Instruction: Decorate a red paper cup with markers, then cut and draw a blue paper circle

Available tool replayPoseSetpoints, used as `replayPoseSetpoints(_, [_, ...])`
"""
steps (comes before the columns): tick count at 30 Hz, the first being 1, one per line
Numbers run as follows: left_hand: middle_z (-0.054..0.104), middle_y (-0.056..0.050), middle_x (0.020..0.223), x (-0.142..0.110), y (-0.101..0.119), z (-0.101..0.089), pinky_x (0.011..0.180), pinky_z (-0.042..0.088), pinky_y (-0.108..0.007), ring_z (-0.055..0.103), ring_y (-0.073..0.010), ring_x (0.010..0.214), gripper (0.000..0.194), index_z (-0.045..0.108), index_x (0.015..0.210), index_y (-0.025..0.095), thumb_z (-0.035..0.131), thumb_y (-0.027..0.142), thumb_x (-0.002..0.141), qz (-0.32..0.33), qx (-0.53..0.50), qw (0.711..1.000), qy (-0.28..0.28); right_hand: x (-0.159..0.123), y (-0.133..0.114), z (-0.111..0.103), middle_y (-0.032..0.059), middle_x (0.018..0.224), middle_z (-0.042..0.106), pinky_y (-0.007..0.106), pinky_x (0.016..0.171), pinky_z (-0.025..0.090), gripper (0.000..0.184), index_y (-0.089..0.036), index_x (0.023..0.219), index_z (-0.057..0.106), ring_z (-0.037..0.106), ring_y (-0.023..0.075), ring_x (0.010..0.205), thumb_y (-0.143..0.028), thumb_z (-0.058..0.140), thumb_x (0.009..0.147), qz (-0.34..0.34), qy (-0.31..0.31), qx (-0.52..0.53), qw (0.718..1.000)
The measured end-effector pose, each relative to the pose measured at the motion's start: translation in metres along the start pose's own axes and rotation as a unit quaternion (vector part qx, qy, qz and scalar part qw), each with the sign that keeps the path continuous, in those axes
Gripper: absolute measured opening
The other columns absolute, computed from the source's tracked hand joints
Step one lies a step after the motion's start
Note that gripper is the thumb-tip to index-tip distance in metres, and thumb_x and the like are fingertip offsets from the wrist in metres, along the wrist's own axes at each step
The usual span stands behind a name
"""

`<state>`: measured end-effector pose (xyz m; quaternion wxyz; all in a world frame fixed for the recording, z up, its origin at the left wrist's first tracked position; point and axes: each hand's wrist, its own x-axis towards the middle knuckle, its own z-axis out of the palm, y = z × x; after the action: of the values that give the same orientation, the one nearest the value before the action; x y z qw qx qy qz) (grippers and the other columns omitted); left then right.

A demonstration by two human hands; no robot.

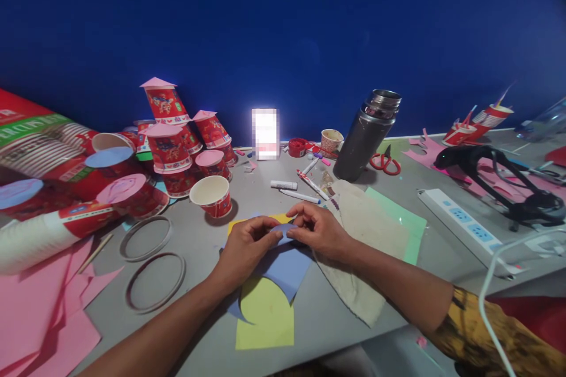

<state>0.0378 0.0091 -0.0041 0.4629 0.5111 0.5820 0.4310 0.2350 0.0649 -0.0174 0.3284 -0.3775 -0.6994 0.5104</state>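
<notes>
My left hand (250, 244) and my right hand (319, 228) meet at the middle of the table, thumbs and fingers closed on a small piece of blue paper (283, 235). Its edge curves between the two pinches; its full outline is partly hidden by my fingers. Just beneath lies a larger blue paper sheet (285, 268) with a curved cut edge. Under that, a yellow paper sheet (267, 321) shows towards me. An off-white cloth (365, 247) spreads beside and below my right forearm, partly over a green paper sheet (400, 224).
Red paper cups (170, 150), some topped with pink paper, are stacked at left. An open cup (211, 197), two rings (154, 283) and pink paper (33, 312) lie nearer. Right are a dark flask (365, 135), scissors (385, 162) and a power strip (464, 227). Markers (300, 196) lie ahead.
</notes>
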Motion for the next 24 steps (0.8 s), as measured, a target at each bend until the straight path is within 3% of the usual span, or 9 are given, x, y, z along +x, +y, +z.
replayPoseSetpoints(7, [0.061,0.001,0.061,-0.004,0.005,-0.001,0.054,0.037,-0.026,0.049,-0.013,0.059,0.029,0.076,0.072,0.017,0.077,0.046,0.072,-0.001,0.002,1.0,0.024,-0.002,-0.002,0.001,-0.0049,0.073,0.062,0.025,0.06,0.038,0.036,-0.018,0.106,0.07,0.051,0.0113,0.062,-0.038,0.078,0.077,0.004,-0.019,-0.014,1.0])
replayPoseSetpoints(14, [0.062,0.0,0.062,-0.006,0.01,-0.001,0.057,0.037,-0.026,0.049,-0.0133,0.061,0.03,0.075,0.069,0.017,0.077,0.048,0.072,0.006,-0.017,0.999,0.038,-0.003,-0.008,0.0,-0.005,0.065,0.054,0.024,0.058,0.033,0.031,-0.018,0.075,0.064,0.046,0.0117,0.064,-0.045,0.08,0.074,-0.005,-0.066,-0.073,0.995])
replayPoseSetpoints(24, [0.054,0.004,0.054,-0.005,0.01,0.006,0.051,0.029,-0.024,0.041,-0.0095,0.053,0.032,0.069,0.062,0.018,0.081,0.047,0.067,-0.04,-0.093,0.994,0.035,-0.003,-0.009,0.001,-0.0062,0.061,0.048,0.023,0.054,0.031,0.03,-0.019,0.066,0.056,0.041,0.0099,0.059,-0.041,0.071,0.078,0.01,-0.058,-0.045,0.997])
